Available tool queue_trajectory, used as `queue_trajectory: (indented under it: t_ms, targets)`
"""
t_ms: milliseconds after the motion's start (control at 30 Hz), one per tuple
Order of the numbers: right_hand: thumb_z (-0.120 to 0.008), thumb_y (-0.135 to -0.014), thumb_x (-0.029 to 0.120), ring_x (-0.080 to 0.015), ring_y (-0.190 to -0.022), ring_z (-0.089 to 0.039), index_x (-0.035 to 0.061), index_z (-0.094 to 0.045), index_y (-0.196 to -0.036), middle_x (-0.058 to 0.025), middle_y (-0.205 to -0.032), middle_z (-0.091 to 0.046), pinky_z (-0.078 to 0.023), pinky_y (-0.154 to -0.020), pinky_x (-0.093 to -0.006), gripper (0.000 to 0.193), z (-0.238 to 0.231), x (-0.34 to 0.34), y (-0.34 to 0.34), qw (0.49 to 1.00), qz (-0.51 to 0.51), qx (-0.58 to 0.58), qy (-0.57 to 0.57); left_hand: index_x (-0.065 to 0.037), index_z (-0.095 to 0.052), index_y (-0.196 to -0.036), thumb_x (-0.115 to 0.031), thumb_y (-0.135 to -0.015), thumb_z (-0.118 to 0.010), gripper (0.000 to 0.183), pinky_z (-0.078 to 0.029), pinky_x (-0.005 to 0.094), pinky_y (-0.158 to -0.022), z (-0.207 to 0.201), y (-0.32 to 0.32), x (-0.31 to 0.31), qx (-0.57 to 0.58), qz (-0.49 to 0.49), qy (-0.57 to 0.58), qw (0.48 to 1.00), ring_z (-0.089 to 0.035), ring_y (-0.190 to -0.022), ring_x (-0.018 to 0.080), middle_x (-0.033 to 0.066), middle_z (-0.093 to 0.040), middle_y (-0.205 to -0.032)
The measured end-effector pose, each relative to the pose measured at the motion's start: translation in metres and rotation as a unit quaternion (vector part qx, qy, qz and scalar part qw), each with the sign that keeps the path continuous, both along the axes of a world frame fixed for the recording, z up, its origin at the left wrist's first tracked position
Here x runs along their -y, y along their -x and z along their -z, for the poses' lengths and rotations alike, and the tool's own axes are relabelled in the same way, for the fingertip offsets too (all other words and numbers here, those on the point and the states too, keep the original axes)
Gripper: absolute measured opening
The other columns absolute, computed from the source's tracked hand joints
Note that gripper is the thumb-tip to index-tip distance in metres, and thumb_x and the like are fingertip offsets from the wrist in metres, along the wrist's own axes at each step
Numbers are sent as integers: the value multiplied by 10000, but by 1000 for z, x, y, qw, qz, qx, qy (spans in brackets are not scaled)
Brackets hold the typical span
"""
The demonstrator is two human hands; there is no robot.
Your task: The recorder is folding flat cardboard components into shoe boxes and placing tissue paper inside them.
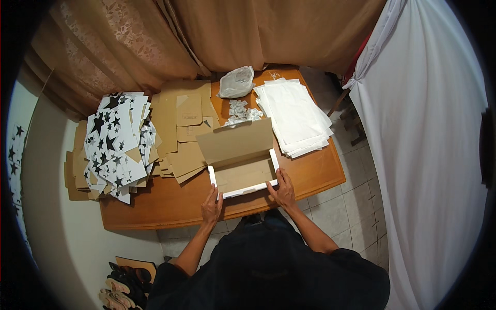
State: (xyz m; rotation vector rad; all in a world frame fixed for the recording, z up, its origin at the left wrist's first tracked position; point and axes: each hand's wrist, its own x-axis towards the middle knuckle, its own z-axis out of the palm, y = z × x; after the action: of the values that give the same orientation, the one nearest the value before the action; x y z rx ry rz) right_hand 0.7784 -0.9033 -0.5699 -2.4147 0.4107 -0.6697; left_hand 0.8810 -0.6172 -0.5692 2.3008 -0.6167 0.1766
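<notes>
A cardboard box (249, 189) with white outer walls and a bare brown inside sits at the table's front edge. Its lid (236, 138) stands raised at the back, and nothing shows inside. My left hand (211, 208) grips the front left corner, thumb and fingers either side of the wall. At the front right corner, my right hand (282, 192) holds the box the same way. Just behind the lid lie several small white packets (238, 111), partly hidden by it.
The wooden table (155, 206) carries a stack of white star-printed card sheets (111, 139) at left, flat brown cardboard pieces (173, 119) beside it, a whitish plastic bag (236, 82) at the back and a pile of white paper sheets (292, 113) at right. Shoes (124, 287) stand at lower left.
</notes>
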Motion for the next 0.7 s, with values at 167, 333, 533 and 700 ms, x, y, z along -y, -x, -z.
queue_trajectory:
  t_ms: [167, 333, 533, 700]
  targets:
    - [-757, -879, 264, -458, -1187, -566, -111, -517, -1358, -310, -1406, -505, -486, -1004, -470, 654, 8, -20, 8, 999, -22, -37, 10, 56, -696, -1137, -112, -926, -697, 270, -590, 408, -862, 22, 12, -21, -24, -17, -12, 999, -688, -1079, 380, 230, -644, -1289]
    - [-756, -886, 286, -458, -1246, -535, -102, -523, -1354, -308, -1404, -500, -462, -1041, -468, 651, 12, -15, -16, 999, -25, -48, -1, 60, -693, -1138, -121, -931, -694, 275, -591, 410, -853, 14, -7, -11, 8, -27, -6, 1000, -689, -1073, 378, 227, -639, -1295]
    - [-757, -887, 303, -453, -1227, -547, -70, -503, -1388, -290, -1420, -497, -473, -1027, -461, 674, 19, -8, -25, 998, -52, -23, 36, 46, -701, -1138, -119, -918, -708, 275, -582, 417, -864, 15, -14, -16, 2, -24, -23, 999, -690, -1079, 366, 208, -652, -1287]
    - [-706, -928, 305, -454, -1325, -470, -51, -439, -1451, -283, -1464, -463, -405, -1100, -474, 686, -16, 1, -18, 994, -60, -82, -31, 12, -690, -1201, -234, -952, -670, 351, -403, 456, -1119, -39, -28, 7, 71, -24, -189, 979, -530, -1319, 383, 213, -653, -1292]
